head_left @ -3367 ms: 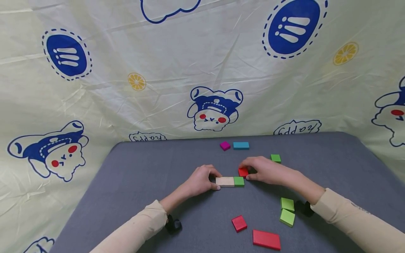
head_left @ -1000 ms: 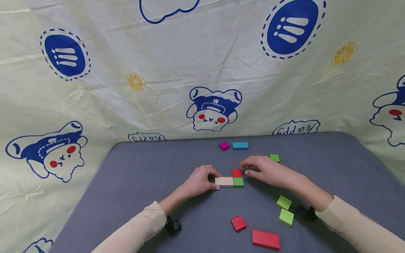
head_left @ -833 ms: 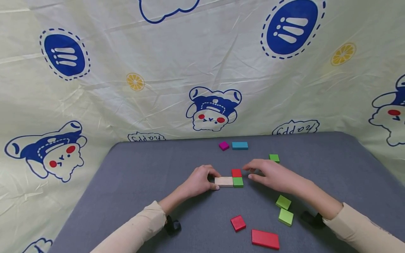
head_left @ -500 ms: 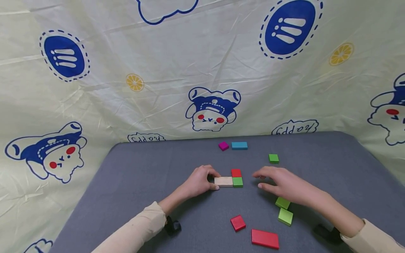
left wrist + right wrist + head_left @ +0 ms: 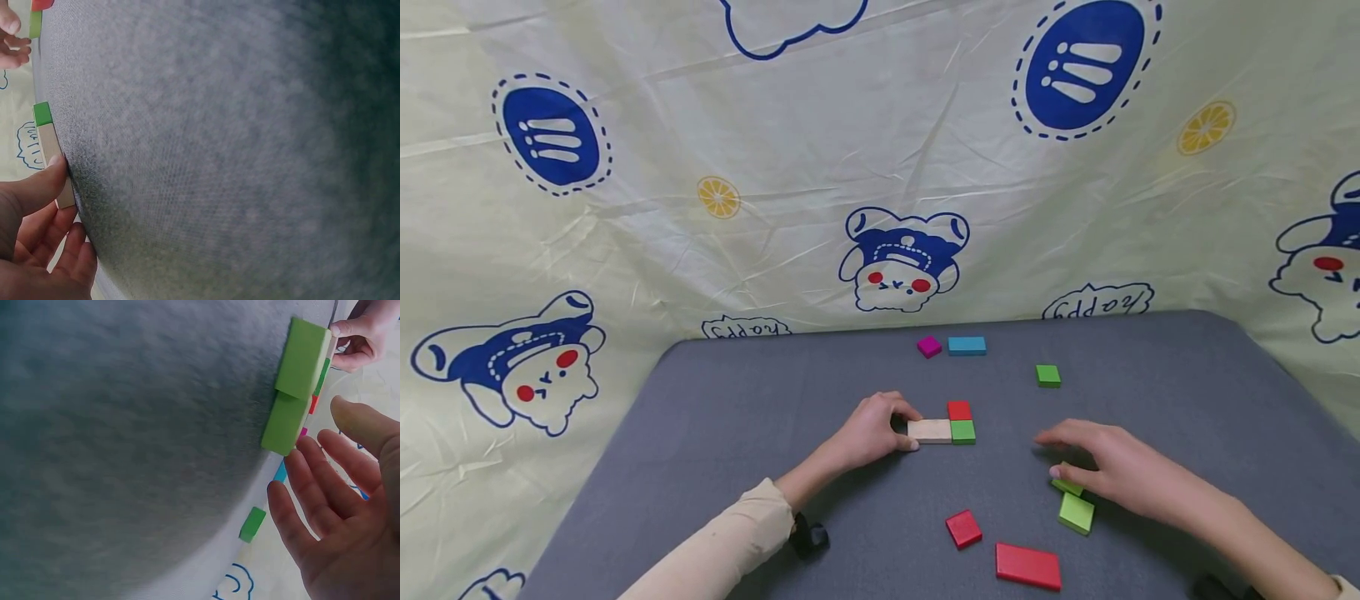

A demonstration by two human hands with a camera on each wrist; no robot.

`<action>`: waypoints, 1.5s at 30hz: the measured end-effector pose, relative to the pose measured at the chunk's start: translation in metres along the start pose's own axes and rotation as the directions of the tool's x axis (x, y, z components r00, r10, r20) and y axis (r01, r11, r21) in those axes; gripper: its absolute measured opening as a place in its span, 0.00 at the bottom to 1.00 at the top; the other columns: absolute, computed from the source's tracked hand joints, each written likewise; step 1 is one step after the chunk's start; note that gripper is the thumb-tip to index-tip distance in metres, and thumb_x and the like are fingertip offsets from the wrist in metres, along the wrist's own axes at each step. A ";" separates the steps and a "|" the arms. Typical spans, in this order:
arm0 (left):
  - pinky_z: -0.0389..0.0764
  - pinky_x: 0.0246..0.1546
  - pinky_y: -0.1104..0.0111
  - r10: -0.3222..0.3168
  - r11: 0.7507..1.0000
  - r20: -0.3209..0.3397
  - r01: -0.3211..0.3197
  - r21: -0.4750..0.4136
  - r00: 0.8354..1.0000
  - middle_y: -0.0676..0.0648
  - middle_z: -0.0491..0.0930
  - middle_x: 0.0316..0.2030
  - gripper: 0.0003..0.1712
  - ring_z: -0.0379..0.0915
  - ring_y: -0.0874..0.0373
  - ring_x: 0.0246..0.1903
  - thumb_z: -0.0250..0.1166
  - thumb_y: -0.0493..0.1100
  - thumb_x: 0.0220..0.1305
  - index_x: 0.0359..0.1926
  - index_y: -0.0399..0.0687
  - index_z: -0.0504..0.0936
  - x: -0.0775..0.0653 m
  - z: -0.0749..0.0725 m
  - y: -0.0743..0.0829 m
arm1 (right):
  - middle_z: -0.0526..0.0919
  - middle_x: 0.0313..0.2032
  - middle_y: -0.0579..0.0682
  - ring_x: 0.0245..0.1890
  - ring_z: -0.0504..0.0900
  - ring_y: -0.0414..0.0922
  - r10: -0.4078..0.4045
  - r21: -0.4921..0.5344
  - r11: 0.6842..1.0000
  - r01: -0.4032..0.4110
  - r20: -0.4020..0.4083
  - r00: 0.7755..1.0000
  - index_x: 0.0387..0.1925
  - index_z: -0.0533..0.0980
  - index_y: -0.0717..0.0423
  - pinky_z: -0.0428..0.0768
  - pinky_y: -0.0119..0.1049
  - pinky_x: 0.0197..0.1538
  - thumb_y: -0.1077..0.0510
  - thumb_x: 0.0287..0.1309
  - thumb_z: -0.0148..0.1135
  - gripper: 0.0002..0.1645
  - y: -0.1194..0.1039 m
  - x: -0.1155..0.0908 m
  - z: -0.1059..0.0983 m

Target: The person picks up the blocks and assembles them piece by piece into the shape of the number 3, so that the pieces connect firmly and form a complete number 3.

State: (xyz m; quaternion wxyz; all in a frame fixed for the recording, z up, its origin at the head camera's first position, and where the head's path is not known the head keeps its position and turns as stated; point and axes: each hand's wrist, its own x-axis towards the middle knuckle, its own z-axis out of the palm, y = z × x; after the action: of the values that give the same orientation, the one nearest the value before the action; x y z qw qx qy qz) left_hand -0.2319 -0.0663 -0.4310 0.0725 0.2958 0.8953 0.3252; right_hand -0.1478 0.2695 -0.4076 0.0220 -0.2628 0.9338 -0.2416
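On the left of the bench (image 5: 760, 383), we see the left hand (image 5: 874, 429) pinching the left end of a pale block (image 5: 929, 432). Far beyond lies a magenta block (image 5: 929, 347). A green block (image 5: 963, 432) touches the pale block's right end, with a small red block (image 5: 959, 410) against its far side. We find a red square (image 5: 964, 529) near, a blue block (image 5: 967, 346) far, then a red rectangle (image 5: 1028, 567) near and another green block (image 5: 1048, 377) far. Rightmost, the right hand (image 5: 1120, 467) holds nothing, fingers relaxed, above two lime blocks (image 5: 1077, 513).
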 end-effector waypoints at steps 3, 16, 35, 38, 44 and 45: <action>0.71 0.44 0.66 -0.005 1.000 0.000 0.005 0.006 1.000 0.54 0.79 0.38 0.15 0.70 0.57 0.41 0.75 0.38 0.54 0.44 0.46 0.88 0.000 0.000 0.000 | 0.81 0.48 0.37 0.49 0.78 0.39 -0.006 -0.006 1.000 0.006 -0.015 1.000 0.53 0.80 0.47 0.77 0.44 0.50 0.47 0.59 0.69 0.22 0.003 -0.006 0.002; 0.71 0.44 0.66 -0.017 1.000 0.001 0.017 0.012 1.000 0.55 0.79 0.38 0.15 0.70 0.59 0.40 0.76 0.39 0.54 0.44 0.47 0.88 0.000 0.001 -0.001 | 0.80 0.47 0.35 0.46 0.77 0.34 0.057 0.032 0.998 -0.057 -0.006 0.998 0.52 0.79 0.43 0.78 0.39 0.48 0.46 0.58 0.69 0.20 0.008 -0.018 0.007; 0.72 0.46 0.66 -0.025 1.000 0.001 0.025 0.008 1.000 0.55 0.80 0.38 0.15 0.70 0.59 0.41 0.76 0.39 0.54 0.45 0.47 0.88 0.001 -0.001 0.001 | 0.80 0.46 0.37 0.43 0.76 0.33 0.078 -0.005 0.997 -0.078 0.072 0.994 0.51 0.80 0.46 0.78 0.38 0.45 0.49 0.52 0.73 0.23 0.019 -0.022 0.002; 0.72 0.46 0.67 -0.027 1.000 0.004 0.027 0.012 1.000 0.55 0.80 0.38 0.15 0.70 0.59 0.41 0.76 0.39 0.54 0.45 0.47 0.88 0.001 -0.001 0.001 | 0.79 0.45 0.36 0.42 0.75 0.32 0.075 -0.018 0.997 -0.074 0.077 0.994 0.51 0.80 0.46 0.78 0.38 0.45 0.50 0.52 0.74 0.23 0.019 -0.020 0.002; 0.72 0.45 0.67 -0.011 1.000 -0.001 0.011 0.009 1.000 0.53 0.80 0.38 0.16 0.71 0.58 0.41 0.77 0.39 0.53 0.44 0.46 0.88 0.001 -0.001 0.000 | 0.79 0.44 0.34 0.42 0.75 0.32 0.073 -0.013 0.997 -0.072 0.075 0.994 0.50 0.81 0.45 0.78 0.38 0.44 0.51 0.54 0.73 0.21 0.016 -0.014 0.002; 0.72 0.45 0.67 -0.009 1.000 -0.002 0.009 0.008 1.000 0.53 0.80 0.38 0.16 0.71 0.57 0.40 0.77 0.39 0.53 0.44 0.45 0.88 0.001 -0.001 0.000 | 0.79 0.44 0.34 0.41 0.75 0.32 0.069 -0.006 0.998 -0.069 0.075 0.995 0.50 0.81 0.45 0.78 0.38 0.44 0.52 0.54 0.72 0.20 0.015 -0.013 0.002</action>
State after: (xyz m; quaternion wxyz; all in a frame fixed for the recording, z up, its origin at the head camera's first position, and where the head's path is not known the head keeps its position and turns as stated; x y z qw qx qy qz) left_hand -0.2329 -0.0663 -0.4299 0.0718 0.2918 0.8980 0.3215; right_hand -0.1433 0.2863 -0.4177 0.0647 -0.2394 0.9413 -0.2289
